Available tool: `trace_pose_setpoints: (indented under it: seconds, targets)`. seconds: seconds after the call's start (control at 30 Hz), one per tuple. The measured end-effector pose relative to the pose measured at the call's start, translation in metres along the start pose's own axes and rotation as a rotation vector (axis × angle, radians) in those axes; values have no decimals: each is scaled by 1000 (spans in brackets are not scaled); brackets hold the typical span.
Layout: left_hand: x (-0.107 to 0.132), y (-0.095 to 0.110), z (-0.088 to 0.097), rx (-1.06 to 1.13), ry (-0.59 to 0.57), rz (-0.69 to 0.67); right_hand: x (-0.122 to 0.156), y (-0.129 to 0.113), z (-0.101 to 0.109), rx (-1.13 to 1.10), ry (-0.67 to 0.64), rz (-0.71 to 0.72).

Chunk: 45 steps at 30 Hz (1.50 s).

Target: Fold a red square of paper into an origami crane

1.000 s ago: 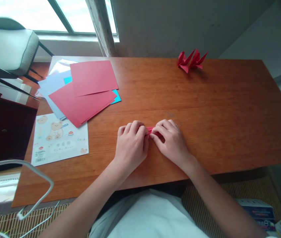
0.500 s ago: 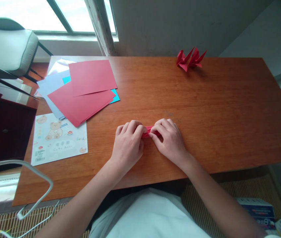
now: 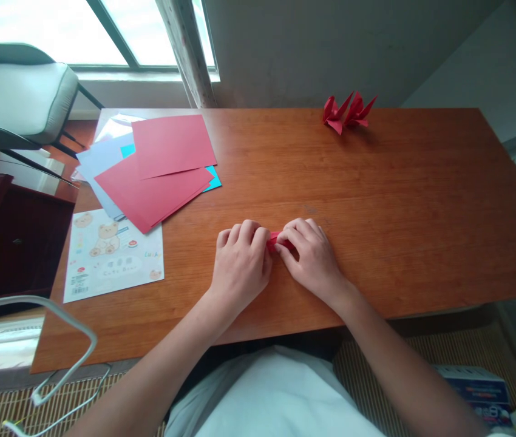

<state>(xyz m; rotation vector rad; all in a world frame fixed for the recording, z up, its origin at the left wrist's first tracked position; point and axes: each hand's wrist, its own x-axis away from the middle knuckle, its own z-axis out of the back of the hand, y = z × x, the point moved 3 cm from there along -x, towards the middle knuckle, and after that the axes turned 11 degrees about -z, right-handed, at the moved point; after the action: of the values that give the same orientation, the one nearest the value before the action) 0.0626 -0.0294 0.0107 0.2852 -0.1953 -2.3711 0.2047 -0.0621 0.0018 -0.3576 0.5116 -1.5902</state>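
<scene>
Near the front middle of the table, a small piece of folded red paper (image 3: 273,240) is held between both hands. My left hand (image 3: 242,258) grips its left end, fingers bent and closed, and covers much of it. On the other side my right hand (image 3: 309,254) pinches the right part between thumb and forefinger. Only a short strip of the red paper shows between the fingertips, so its full shape is hidden.
Two red origami cranes (image 3: 348,113) stand at the table's back edge. To the left lie red sheets (image 3: 173,145), bluish sheets and a bear-printed card (image 3: 115,258). A white bent tube (image 3: 69,315) crosses the lower left corner. A chair (image 3: 21,100) stands by the window.
My left hand has shifted slightly to the right along the folded paper, so less of it shows. My right hand stays nearly where it was. The camera view has moved a little.
</scene>
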Motion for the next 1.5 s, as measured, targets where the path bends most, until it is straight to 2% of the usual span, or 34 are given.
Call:
trace_pose_setpoints:
  seconds: [0.2, 0.43, 0.6, 0.97, 1.03, 1.17, 1.27, 1.37, 1.5]
  targets:
    - [4, -11, 4, 45, -23, -30, -3, 2, 2, -36, -15, 5]
    - [22, -29, 15, 103, 176, 86, -19, -6, 12, 57, -113, 101]
    - [37, -36, 16, 207, 243, 144, -22, -5, 12, 32, -144, 99]
    - [37, -35, 18, 275, 249, 129, -11, -8, 12, -38, -50, 77]
    - [38, -34, 18, 282, 254, 127, -11, -8, 10, -61, -76, 62]
    - [41, -33, 15, 321, 291, 157, -12, -4, 5, -244, -146, -26]
    - [40, -30, 15, 415, 312, 183, -12, 0, 4, -507, -135, -159]
    - [34, -25, 15, 595, 318, 220, -11, 0, 1, -795, -120, -275]
    - [20, -15, 11, 971, 270, 188, -12, -6, -3, -971, -104, -317]
